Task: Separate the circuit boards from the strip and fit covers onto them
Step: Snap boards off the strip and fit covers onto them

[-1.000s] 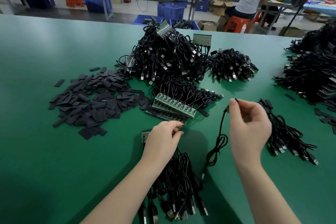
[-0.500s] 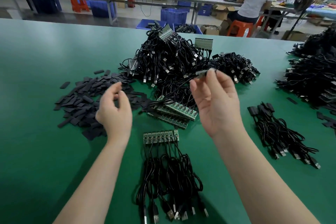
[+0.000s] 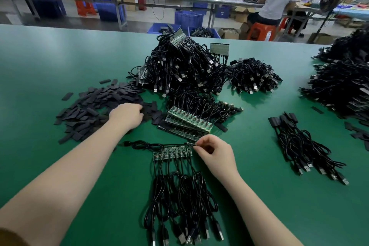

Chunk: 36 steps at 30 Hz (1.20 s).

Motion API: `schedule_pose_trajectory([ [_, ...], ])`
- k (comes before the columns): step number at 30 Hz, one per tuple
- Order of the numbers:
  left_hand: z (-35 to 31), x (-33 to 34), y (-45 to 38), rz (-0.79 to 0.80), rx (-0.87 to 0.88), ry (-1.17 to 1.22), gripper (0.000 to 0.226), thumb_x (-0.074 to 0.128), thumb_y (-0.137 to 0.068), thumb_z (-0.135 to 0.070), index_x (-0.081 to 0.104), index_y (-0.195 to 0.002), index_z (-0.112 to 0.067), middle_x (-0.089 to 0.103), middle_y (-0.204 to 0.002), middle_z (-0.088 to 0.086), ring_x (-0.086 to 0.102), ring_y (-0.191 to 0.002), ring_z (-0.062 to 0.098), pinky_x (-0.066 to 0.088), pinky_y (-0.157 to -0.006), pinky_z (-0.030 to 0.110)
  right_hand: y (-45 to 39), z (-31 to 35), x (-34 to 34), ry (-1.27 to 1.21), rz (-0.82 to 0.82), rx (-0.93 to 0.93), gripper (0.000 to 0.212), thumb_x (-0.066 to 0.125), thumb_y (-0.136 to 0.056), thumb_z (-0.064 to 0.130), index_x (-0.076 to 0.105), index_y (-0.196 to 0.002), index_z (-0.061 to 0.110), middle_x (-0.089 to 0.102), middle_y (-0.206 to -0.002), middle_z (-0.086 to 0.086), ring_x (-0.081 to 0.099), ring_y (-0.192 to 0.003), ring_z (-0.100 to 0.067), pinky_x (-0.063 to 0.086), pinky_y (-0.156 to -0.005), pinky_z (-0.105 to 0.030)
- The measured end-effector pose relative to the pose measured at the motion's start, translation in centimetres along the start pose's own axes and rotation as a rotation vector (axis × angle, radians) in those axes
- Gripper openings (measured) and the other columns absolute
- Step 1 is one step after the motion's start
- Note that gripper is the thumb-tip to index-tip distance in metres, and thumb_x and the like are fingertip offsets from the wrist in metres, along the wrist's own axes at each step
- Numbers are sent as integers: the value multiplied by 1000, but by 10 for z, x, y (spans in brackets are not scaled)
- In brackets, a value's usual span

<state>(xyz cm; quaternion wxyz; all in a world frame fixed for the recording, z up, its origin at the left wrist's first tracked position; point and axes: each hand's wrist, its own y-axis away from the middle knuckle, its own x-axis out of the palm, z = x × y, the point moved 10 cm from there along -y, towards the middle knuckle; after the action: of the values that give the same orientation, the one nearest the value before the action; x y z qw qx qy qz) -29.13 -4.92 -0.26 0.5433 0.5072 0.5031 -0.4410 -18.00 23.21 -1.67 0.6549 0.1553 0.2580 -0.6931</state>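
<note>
Flat matte blk covers [image 3: 95, 110], green PCB strip [image 3: 172, 153]

You can't read any words or numbers here. The little green circuit boards [image 3: 172, 153] and the blue bins [image 3: 188, 18] are too small and blurry.

Light: bright, even, from overhead; daylight glow at upper centre of frame.
Shadows: soft, faint on the green tabletop [image 3: 60, 62].
Focus: centre sharp; background workbenches soft.
Distortion: wide-angle bending at frame edges.
</note>
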Motion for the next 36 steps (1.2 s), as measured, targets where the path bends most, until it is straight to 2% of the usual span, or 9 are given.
schedule_pose_trajectory([
  [3, 2, -9, -2, -121, -29, 9, 39, 45, -100, -13, 57, -135, -28, 64, -123, 6, 62, -102, 28, 56, -73, 37, -1, 2, 2, 60, 11, -25, 21, 76, -85, 21, 64, -77, 37, 68, -78, 21, 63, -78, 4, 49, -70, -14],
  [8, 8, -26, 4, -321, -25, 105, 28, 49, -102, -27, 69, -122, -27, 70, -117, -1, 66, -97, 24, 46, -60, 29, -3, 5, 6, 105, 29, -57, 20, 75, -85, 22, 64, -79, 37, 67, -81, 20, 63, -84, -3, 53, -76, -25],
  [12, 12, -41, 30, -486, -60, 612, 28, 53, -100, -30, 69, -122, -23, 72, -113, -1, 60, -65, 13, 48, -60, 24, -3, 4, 6, 93, 18, -65, 26, 75, -85, 21, 61, -75, 41, 67, -80, 21, 63, -83, 1, 54, -76, -24],
  [15, -17, -67, 77, -704, 130, 915, 25, 57, -97, -28, 69, -119, -28, 69, -99, -22, 55, -64, -2, 40, -58, 7, -3, 2, 6, 77, 13, -60, 27, 76, -84, 22, 60, -73, 41, 68, -79, 20, 62, -81, 1, 53, -75, -25],
  [17, -55, -65, 99, -602, 289, 1056, 23, 61, -94, -28, 66, -114, -36, 67, -83, -29, 57, -57, 2, 46, -50, 13, -4, 2, 6, 69, 4, -57, 24, 77, -83, 25, 61, -73, 39, 67, -76, 20, 61, -77, 3, 51, -71, -22],
  [19, -93, -47, 109, -409, 375, 1126, 24, 65, -91, -28, 66, -110, -42, 69, -83, -28, 66, -67, 7, 56, -61, 20, -4, 1, 5, 34, -2, -49, 17, 79, -81, 28, 64, -76, 35, 67, -71, 21, 61, -72, 4, 48, -66, -16],
  [23, -134, -10, 116, -223, 434, 1137, 24, 71, -88, -22, 73, -109, -33, 70, -91, -22, 64, -86, -6, 53, -79, 14, -1, 1, -1, -142, -21, -42, 9, 74, -86, 29, 71, -94, 33, 70, -82, 30, 64, -78, 11, 45, -69, -8],
  [26, -137, 6, 113, -176, 400, 1225, 23, 70, -88, -23, 71, -102, -41, 72, -89, -20, 64, -90, -7, 49, -77, 10, 1, 1, -7, -331, -25, -45, 22, 72, -89, 17, 73, -104, 32, 75, -95, 19, 69, -91, 2, 49, -77, -10],
  [36, -131, 16, 118, -196, 370, 1248, 41, 72, -86, -21, 65, -98, -60, 68, -87, -25, 66, -83, -3, 47, -73, 6, 2, -15, -18, -580, -96, 59, 18, 74, -88, 15, 79, -88, 33, 77, -86, 3, 69, -78, -6, 51, -70, -16],
])
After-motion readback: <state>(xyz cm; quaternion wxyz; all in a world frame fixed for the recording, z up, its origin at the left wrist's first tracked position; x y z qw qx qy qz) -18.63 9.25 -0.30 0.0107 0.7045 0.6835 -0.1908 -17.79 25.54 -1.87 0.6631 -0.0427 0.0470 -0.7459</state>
